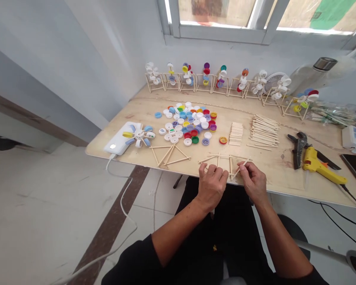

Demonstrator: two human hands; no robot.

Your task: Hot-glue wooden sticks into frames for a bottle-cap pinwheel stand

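Observation:
A small frame of thin wooden sticks [224,156] lies flat at the table's front edge, between my two hands. My left hand [213,185] bends its fingers down over the near left part of this frame, gripping it; the fingertips are partly hidden. Between thumb and fingers, my right hand [253,180] pinches a slanting wooden stick [242,166] at the frame's right end. Left of my hands rests another joined stick frame [178,161], made of triangles. A wheel of bottle caps [139,135] leans on a white power bank [118,139].
Many coloured bottle caps [192,120] cover the table's middle. Beyond my right hand lie short sticks [236,133] and longer sticks [264,132]. A yellow glue gun [322,164] and black-handled cutters [299,148] lie right. Finished cap wheels on stands [206,81] line the wall.

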